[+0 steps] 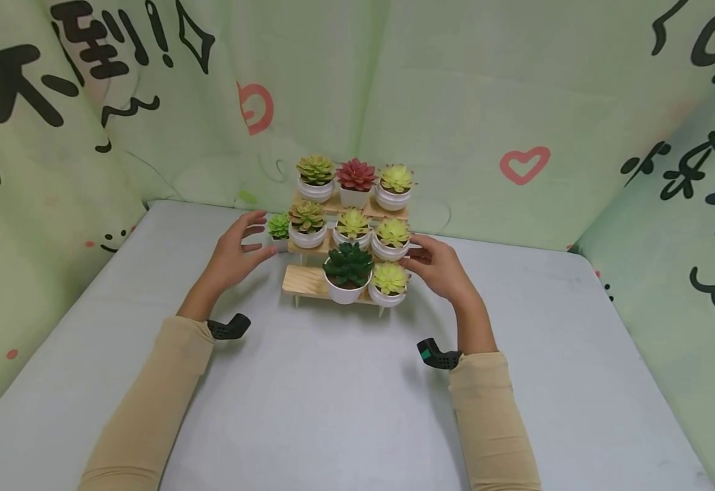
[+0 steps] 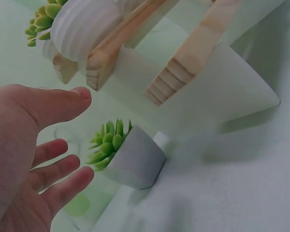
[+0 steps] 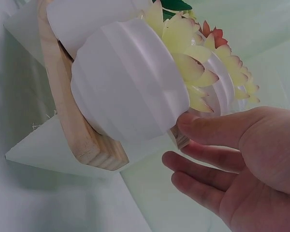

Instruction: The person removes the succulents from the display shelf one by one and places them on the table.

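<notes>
A three-tier wooden plant stand [image 1: 305,281] carries several small potted succulents. My left hand [image 1: 228,256] is spread at its left side, holding nothing, close to a small green succulent [image 1: 279,226] in a square-sided pot. In the left wrist view that pot [image 2: 137,159] stands on the table behind the stand's end, apart from the fingers. My right hand [image 1: 446,271] is at the middle tier's right end, beside a yellow-green succulent [image 1: 392,233]. The right wrist view has the thumb tip right at the wooden end [image 3: 180,139], the other fingers loosely bent behind it.
A dark green succulent [image 1: 348,266] and a yellow one [image 1: 389,279] occupy the bottom tier. On the top tier, a red succulent [image 1: 356,176] sits between two green ones. Printed curtains [image 1: 443,102] rise behind the white table [image 1: 320,395] and along its sides.
</notes>
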The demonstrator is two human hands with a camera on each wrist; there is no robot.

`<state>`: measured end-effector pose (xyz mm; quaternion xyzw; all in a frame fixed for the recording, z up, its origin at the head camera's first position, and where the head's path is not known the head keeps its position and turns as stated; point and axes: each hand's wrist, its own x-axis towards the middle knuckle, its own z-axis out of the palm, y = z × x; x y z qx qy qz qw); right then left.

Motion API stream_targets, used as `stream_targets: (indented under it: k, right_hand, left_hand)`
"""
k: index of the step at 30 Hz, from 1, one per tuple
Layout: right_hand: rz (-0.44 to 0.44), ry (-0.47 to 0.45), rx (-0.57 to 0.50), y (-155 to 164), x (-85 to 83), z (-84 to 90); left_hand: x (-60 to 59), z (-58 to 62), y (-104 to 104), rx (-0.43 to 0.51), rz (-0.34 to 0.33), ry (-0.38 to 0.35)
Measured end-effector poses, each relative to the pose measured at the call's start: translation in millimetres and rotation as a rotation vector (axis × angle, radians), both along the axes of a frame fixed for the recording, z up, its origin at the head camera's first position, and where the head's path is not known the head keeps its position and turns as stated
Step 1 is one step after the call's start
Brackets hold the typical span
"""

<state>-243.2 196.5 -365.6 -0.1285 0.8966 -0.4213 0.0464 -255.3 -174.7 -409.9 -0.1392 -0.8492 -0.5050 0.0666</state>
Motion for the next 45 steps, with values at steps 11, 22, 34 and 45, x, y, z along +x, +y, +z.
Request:
stream_targets:
  k: [11, 22, 34, 45]
  right_hand:
    - [-0.005, -0.014, 0.002, 1, -0.1, -1.8]
    - [-0.007, -0.016, 0.007, 1, -1.0, -0.9]
    - [-0.008, -0.022, 0.003, 1, -1.5, -0.9]
    - [-0.008, -0.02, 0.012, 1, -1.2, -0.3]
  left_hand:
    - [6.7, 11.4, 5, 0.046, -0.05, 0.064]
    - [12.1, 20.2, 18, 0.061, -0.075, 0.075]
    - [12.7, 20.9, 27, 0.096, -0.07, 0.095]
    - [13.7, 22.2, 34, 0.123, -0.059, 0.104]
